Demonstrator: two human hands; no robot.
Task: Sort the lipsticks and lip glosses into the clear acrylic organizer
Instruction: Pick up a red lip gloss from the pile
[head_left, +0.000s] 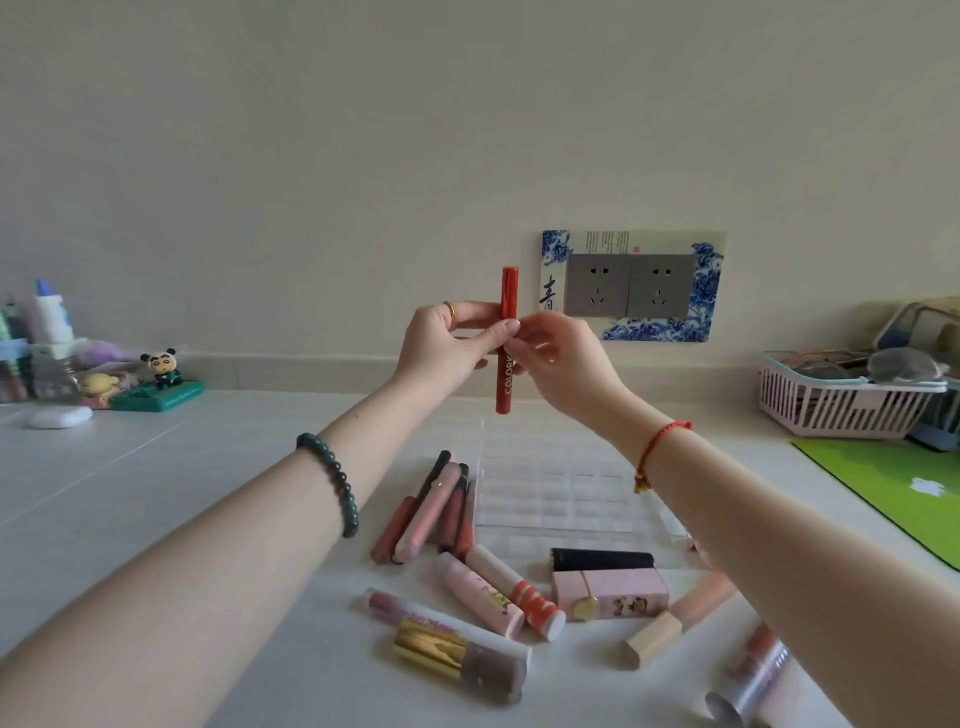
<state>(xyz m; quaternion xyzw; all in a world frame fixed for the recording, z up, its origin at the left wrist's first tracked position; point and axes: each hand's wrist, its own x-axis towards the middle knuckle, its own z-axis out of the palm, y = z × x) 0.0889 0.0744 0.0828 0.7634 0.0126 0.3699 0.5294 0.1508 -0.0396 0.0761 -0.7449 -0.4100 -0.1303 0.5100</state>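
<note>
Both hands, the left hand (441, 343) and right hand (561, 358), pinched the upright red lip gloss (507, 340) above the empty acrylic organizer (561, 499); next, lowering it into a compartment

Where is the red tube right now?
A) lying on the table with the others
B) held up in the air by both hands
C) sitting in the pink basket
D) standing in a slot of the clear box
B: the left hand and the right hand both pinch the red tube, holding it upright above the clear organizer.
</note>
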